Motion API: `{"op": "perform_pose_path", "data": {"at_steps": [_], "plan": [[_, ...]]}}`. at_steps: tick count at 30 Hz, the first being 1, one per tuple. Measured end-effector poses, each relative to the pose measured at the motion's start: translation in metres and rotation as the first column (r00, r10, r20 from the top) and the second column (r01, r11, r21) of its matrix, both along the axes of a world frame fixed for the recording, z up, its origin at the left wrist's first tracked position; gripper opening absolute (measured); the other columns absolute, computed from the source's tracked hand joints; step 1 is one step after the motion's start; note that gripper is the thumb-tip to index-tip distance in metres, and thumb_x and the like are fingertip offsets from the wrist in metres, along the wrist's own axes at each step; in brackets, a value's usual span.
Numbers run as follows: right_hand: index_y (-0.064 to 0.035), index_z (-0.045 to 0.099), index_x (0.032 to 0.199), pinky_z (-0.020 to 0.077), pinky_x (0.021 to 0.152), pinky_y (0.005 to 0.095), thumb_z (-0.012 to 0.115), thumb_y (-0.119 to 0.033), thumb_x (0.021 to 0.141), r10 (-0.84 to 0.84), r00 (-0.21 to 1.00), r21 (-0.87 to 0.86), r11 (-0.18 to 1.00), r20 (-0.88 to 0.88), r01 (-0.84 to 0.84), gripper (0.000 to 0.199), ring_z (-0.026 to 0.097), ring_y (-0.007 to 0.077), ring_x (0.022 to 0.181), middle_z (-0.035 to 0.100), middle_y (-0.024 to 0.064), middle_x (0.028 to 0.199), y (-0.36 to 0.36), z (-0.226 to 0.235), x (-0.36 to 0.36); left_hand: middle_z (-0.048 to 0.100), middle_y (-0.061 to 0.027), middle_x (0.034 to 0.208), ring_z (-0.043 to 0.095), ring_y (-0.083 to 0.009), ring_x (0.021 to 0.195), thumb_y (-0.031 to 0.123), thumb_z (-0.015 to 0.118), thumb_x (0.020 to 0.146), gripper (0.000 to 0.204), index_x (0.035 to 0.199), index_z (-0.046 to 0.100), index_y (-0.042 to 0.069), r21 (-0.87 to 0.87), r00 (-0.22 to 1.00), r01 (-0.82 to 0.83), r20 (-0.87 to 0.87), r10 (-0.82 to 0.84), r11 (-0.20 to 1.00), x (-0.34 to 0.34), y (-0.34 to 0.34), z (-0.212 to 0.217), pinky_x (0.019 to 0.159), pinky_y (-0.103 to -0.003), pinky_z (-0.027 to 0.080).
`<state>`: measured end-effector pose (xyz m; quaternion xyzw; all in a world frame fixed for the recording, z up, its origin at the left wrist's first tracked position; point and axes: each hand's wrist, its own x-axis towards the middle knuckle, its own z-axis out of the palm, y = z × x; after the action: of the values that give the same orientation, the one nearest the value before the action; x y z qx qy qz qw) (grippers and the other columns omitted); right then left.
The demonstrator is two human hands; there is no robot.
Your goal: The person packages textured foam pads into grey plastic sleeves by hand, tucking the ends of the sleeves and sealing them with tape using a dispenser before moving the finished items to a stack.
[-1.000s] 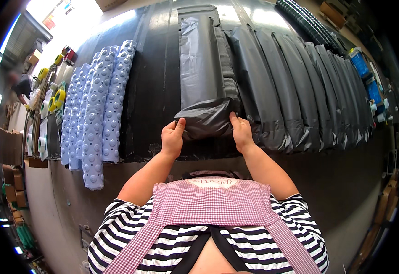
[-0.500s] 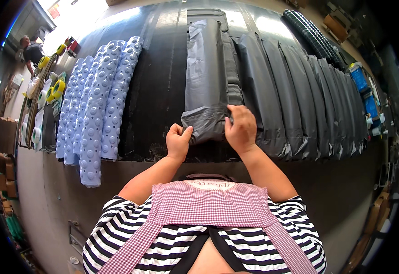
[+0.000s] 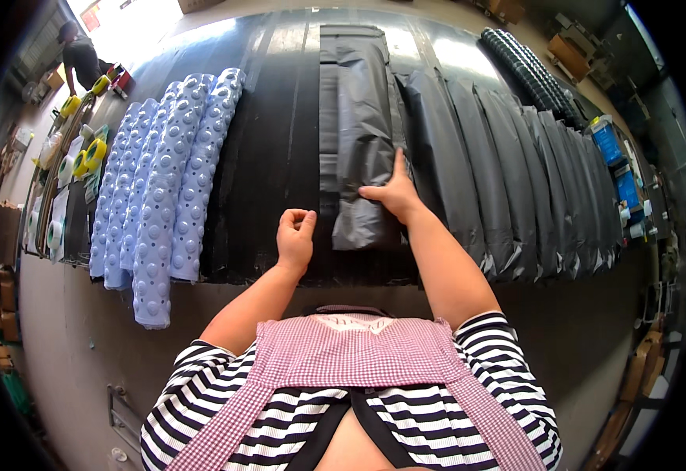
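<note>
On the black table (image 3: 264, 157), a grey plastic bag (image 3: 362, 141) lies lengthwise beside the row of filled bags (image 3: 515, 180). It should be pressed flat evenly: the right hand (image 3: 394, 192) rests spread on it, while the left hand (image 3: 296, 235) is curled shut, empty.

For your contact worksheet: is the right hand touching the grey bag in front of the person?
Touching. The head view shows the right hand lying flat on the grey bag, palm and fingers pressed onto it with no gap.

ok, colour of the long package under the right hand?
Dark grey, a plain glossy plastic package, pressed by the right hand. Head view shows it best.
</note>
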<state>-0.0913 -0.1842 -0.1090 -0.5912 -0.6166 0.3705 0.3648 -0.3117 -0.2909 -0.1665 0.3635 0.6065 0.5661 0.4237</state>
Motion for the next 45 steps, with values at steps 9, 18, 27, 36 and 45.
{"op": "perform_pose_path", "data": {"at_steps": [9,18,27,36,45], "plan": [[-0.0007,0.058,0.127,0.0568,0.088,0.0399,0.066,-0.026,0.09,-0.092,0.265,-0.173,0.939,-0.96,-0.298,0.046,0.069,0.0261,0.099,0.069,0.0147,0.113,-0.042,0.005,0.124,0.06,-0.0226,0.131,0.057,-0.0312,0.124,0.033,0.073,0.092,0.061,0.134,0.055,-0.007,-0.495,0.971,0.237,0.125,-0.202,0.836,0.006,0.145,0.019,0.098,-0.043,0.049],[-0.0134,0.019,0.162,0.0426,0.109,0.0363,0.08,-0.006,0.065,-0.078,0.988,-0.026,0.997,-0.132,0.075,0.114,0.055,0.0299,0.128,0.053,0.0175,0.141,-0.113,0.034,0.107,0.063,-0.0249,0.128,0.066,-0.0344,0.112,0.028,0.079,0.086,0.061,0.131,0.056,-0.007,-0.509,0.942,0.316,0.068,-0.328,0.801,0.023,0.178,0.031,0.092,-0.046,0.055],[-0.005,0.031,0.157,0.0412,0.108,0.0335,0.08,0.001,0.063,-0.089,0.929,-0.126,0.991,-0.359,0.047,0.106,0.055,0.0251,0.126,0.053,0.0141,0.142,-0.095,0.03,0.097,0.059,-0.0218,0.134,0.06,-0.0313,0.122,0.022,0.077,0.089,0.071,0.146,0.041,0.001,-0.319,0.878,0.394,0.407,-0.252,0.862,0.032,0.172,0.06,0.095,-0.044,0.054],[-0.0024,0.027,0.157,0.0538,0.094,0.0326,0.074,0.008,0.068,-0.143,0.795,-0.252,0.968,-0.589,-0.012,0.101,0.059,0.0253,0.12,0.054,0.0177,0.139,-0.084,0.029,0.112,0.07,-0.0166,0.12,0.067,-0.0268,0.108,0.011,0.081,0.082,0.053,0.129,0.059,-0.001,-0.275,0.975,0.192,-0.056,-0.215,0.942,-0.063,0.185,-0.007,0.093,-0.039,0.053],[-0.0157,0.033,0.157,0.0392,0.112,0.0416,0.08,-0.022,0.073,-0.102,0.895,0.003,0.994,0.434,0.112,0.097,0.05,0.0378,0.131,0.037,0.0208,0.153,-0.127,0.028,0.037,0.069,-0.0154,0.111,0.065,-0.0253,0.101,0.01,0.078,0.083,0.045,0.122,0.059,-0.003,-0.231,0.993,0.061,-0.082,-0.082,0.971,-0.154,0.027,-0.001,0.09,-0.037,0.052]]}}
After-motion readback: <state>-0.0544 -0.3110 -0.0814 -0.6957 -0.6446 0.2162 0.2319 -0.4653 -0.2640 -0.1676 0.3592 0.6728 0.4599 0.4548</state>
